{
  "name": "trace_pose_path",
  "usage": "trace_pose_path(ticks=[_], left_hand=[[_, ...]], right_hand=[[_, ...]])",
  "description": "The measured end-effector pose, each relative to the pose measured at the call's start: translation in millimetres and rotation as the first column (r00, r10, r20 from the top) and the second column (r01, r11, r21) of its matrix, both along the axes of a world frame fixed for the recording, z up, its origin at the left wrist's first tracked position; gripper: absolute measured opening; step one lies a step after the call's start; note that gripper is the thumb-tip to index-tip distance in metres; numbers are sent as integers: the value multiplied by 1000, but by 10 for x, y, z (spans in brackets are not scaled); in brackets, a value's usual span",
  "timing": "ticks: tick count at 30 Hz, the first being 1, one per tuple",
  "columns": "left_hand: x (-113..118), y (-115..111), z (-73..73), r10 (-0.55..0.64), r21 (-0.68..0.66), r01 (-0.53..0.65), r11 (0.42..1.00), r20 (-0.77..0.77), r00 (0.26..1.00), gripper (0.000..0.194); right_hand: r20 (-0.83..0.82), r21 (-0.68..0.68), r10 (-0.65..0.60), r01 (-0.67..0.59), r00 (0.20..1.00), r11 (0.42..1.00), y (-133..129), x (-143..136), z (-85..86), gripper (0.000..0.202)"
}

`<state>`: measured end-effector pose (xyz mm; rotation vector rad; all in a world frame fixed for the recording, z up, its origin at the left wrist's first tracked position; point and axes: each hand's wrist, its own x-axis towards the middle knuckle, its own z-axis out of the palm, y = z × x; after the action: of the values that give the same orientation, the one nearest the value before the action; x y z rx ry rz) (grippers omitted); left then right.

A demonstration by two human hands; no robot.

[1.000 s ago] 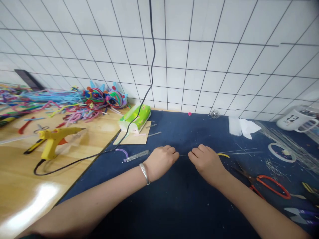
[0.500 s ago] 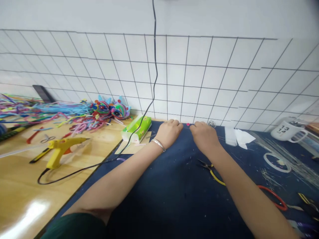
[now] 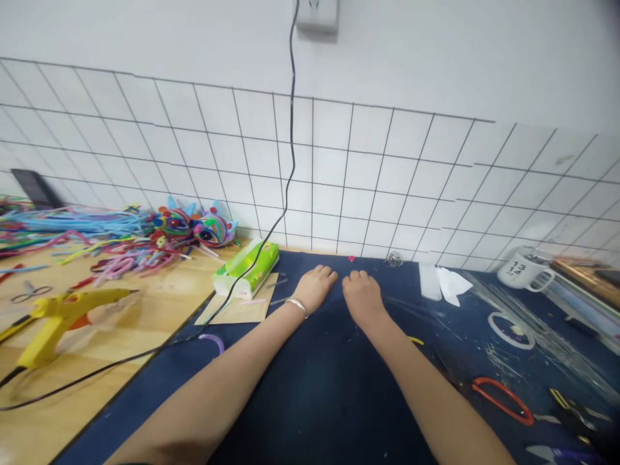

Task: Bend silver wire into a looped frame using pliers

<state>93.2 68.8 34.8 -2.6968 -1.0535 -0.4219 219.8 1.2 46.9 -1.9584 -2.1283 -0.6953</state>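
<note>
- Holding the left hand (image 3: 314,289) palm down over the far part of a dark blue mat (image 3: 314,400), fingers curled; grip clenched or grasping something, cannot tell which.
- Holding the right hand (image 3: 362,296) just beside the left, narrow gap between, fingers bent too; contents of this grip, if any, impossible to tell.
- Just beyond both hands, near the mat's far edge: a small pink piece (image 3: 351,259).
- Near the left hand: a green tissue pack (image 3: 249,268) on a brown sheet (image 3: 213,314).
- Off to the right: thin wires (image 3: 557,342).
- On the wooden counter (image 3: 116,342), far left: a yellow glue gun (image 3: 48,323).
</note>
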Motion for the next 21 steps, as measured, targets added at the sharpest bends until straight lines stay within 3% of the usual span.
trace_pose_path(ticks=[8,21], left_hand=[[27,117,-99,-31,-27,31,999,-5,999,17],[72,161,-144,-49,-93,44,995,-43,998,15]], right_hand=[[7,-50,-15,15,1000,999,59,21,-189,14],[7,-37,-21,21,1000,999,105,151,-199,12]])
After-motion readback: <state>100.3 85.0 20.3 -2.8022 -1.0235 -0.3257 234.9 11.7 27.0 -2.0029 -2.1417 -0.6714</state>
